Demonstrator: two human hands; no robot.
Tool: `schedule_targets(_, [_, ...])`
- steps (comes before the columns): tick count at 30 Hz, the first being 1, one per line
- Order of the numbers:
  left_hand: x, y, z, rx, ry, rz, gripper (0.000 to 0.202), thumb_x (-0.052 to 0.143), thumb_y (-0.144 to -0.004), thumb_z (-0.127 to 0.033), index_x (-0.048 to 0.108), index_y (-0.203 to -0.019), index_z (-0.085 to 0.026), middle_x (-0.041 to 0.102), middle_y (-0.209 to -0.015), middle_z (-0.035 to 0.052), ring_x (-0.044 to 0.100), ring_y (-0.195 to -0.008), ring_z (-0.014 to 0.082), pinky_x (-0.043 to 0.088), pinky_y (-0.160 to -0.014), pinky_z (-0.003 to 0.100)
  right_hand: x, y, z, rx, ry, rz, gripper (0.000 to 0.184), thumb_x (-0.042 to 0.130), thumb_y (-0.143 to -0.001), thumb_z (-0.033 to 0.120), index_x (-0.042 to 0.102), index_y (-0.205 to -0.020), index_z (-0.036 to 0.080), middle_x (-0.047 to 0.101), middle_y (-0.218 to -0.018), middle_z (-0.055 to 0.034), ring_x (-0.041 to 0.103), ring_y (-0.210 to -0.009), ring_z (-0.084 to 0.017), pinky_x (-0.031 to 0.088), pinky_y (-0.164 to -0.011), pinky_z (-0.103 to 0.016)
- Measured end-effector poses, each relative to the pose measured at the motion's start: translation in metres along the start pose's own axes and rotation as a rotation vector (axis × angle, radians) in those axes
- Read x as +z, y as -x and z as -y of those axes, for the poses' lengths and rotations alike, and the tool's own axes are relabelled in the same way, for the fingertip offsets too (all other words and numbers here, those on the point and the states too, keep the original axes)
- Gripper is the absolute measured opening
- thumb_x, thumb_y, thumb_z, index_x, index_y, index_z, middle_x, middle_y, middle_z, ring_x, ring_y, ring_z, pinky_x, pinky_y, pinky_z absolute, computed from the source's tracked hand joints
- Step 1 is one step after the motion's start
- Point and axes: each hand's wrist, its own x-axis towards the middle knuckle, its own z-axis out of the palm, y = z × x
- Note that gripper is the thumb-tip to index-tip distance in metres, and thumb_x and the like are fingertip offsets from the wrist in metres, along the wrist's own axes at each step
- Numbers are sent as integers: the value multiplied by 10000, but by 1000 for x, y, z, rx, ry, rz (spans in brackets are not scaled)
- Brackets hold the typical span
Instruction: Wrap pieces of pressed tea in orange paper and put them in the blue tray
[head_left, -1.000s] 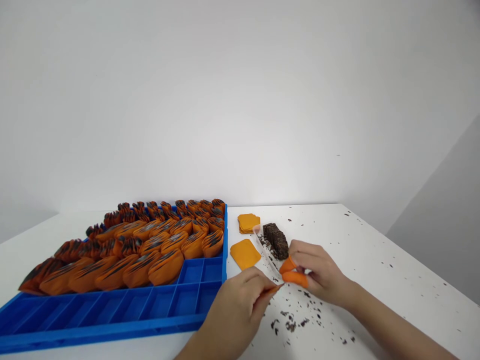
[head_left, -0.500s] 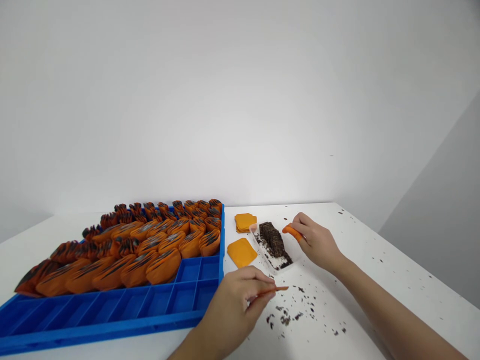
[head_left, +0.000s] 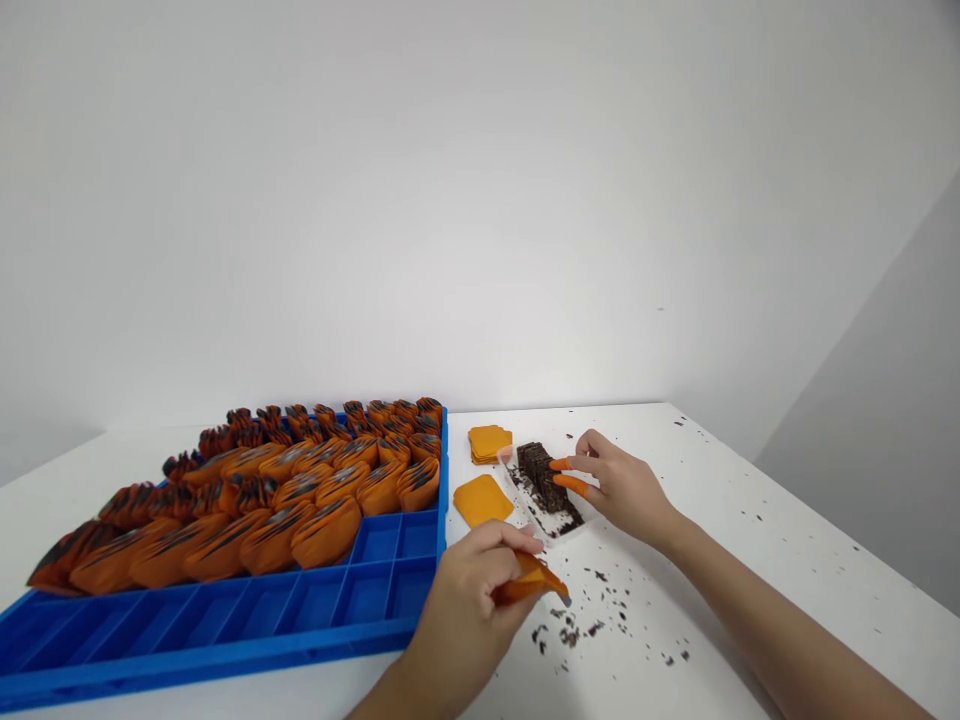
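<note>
Pinching a pouch (head_left: 529, 582) above the table (head_left: 720, 490), the left hand (head_left: 474, 605) is closed; the right hand (head_left: 626, 490), fingertips apart, is at slabs (head_left: 535, 466) in a tub (head_left: 553, 522). Other pouches (head_left: 328, 533) fill the tray (head_left: 187, 662) except its front row (head_left: 259, 612) and 2 cells (head_left: 377, 540) behind, seemingly left.

Blue tray (head_left: 225, 660) leftward, free air overhead

- Wall (head_left: 480, 220) softly, evenly lit — dimmed into grey at right.
- Faint, soft-edged shadows cast on tabletop (head_left: 810, 520).
- Top right corner darkened — fine detail slightly softened.
</note>
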Motion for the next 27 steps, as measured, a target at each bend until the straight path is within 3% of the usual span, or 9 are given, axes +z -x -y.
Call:
schedule_targets(3, [1,3,-1,-22,33,10,307,727,-901,-68,621,-651,-211,829,-1096,70,809,-1089,258,646,-1021,410,0,0,1,17,-24,21,289,621,-1052,523,780,-1184,320,635,-1058,-37,584,-660,-132,432,-532,-267])
schedule_targets(6, [2,5,0,-40,14,30,238,665,-872,-6,695,-785,-226,838,-1090,59,788,-1154,271,634,-1015,410,1,1,3,43,-35,46,260,714,-995,477,769,-1208,338,643,-1087,-28,603,-677,-140,455,-531,-274])
schedule_targets(9, [2,4,-2,-60,-25,48,335,637,-824,45,758,-964,-234,826,-1016,41,795,-1037,239,631,-911,349,1,0,5,68,-49,71,289,757,-953,449,759,-1223,347,654,-1114,-27,614,-690,-147,482,-532,-279])
schedule_targets(12, [4,3,-4,-72,-45,69,343,629,-798,64,745,-933,-228,806,-955,24,756,-852,194,587,-777,295,1,-1,5,94,-51,99,327,786,-922,445,756,-1237,364,659,-1147,-29,639,-735,-161,519,-564,-290])
schedule_targets(16, [6,3,-8,-80,-20,69,294,619,-778,72,653,-809,-218,791,-963,23,722,-855,185,546,-759,282,1,-4,6,125,-21,150,355,821,-899,402,760,-1247,378,668,-1161,-25,673,-816,-183,525,-589,-292])
schedule_targets(19, [8,3,-8,-118,45,47,272,620,-793,42,550,-762,-219,772,-1002,36,719,-898,193,558,-734,274,3,-4,9,132,15,143,308,843,-887,353,779,-1188,341,677,-1138,-26,692,-902,-204,513,-596,-291])
schedule_targets(23, [9,4,-7,-208,99,11,179,676,-890,-105,554,-904,-236,730,-1060,50,710,-907,205,585,-646,260,6,-4,12,121,31,101,219,855,-882,336,794,-1092,312,681,-1069,-27,696,-960,-224,507,-608,-294])
schedule_targets(27, [9,3,-3,-273,154,-31,228,724,-884,-167,548,-1009,-243,695,-1123,64,714,-1032,241,627,-613,252,5,-3,13,96,32,75,149,812,-921,328,795,-1067,305,687,-1052,-34,692,-923,-219,469,-571,-284])
